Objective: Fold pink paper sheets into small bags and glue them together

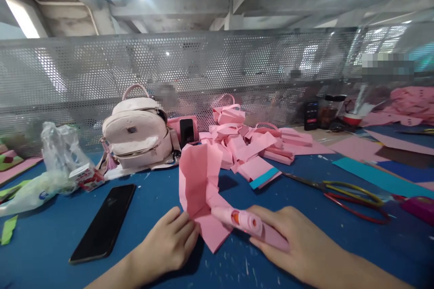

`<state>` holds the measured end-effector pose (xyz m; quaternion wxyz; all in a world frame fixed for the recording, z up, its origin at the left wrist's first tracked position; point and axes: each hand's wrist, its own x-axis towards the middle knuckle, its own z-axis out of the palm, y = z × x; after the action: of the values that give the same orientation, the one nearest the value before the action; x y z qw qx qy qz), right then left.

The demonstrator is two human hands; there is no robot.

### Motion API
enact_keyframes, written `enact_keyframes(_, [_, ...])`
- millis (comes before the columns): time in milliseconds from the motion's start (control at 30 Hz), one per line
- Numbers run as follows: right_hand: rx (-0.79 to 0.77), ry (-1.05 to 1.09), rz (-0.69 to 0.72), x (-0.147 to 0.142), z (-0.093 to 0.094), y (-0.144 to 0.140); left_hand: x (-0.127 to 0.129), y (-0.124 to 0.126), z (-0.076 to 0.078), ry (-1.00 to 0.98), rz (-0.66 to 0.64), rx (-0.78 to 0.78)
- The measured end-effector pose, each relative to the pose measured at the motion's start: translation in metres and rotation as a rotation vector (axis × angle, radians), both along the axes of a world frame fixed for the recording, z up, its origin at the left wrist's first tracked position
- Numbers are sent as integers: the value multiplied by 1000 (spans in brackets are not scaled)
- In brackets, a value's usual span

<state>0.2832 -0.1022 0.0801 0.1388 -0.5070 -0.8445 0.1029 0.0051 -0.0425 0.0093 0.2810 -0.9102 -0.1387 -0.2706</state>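
A folded pink paper piece (200, 176) stands partly upright on the blue table in front of me, with creased walls and a flap lying toward me. At its lower left edge, the fingers of my left hand (174, 239) are curled closed on the paper. My right hand (288, 239) is wrapped round a pink glue gun (246, 222) with an orange part on its body. The gun's front end lies over the paper's lower flap, and its tip is hidden from me.
A black phone (103, 223) lies on the left, near plastic bags (61, 158). Behind are a pale backpack (139, 130) and piled pink paper pieces (240, 135). Scissors (352, 196) and a blue paper strip (376, 176) lie right. A perforated metal screen (203, 63) closes the back.
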Motion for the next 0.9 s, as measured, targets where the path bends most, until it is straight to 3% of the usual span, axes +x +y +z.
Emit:
enact_keyframes(167, [47,-125,-2,7,-23,-14,17,-6,1,-50,40,-21])
enact_keyframes(333, [212,-236,-28,18,-37,-8,19,-9,1,-79,45,-26])
enact_keyframes(667, [266,-279,-155,13,-22,23,13,-6,-5,-26,85,-145])
enact_keyframes(900, [26,22,-134,-6,-8,51,10,-8,-8,32,104,-191])
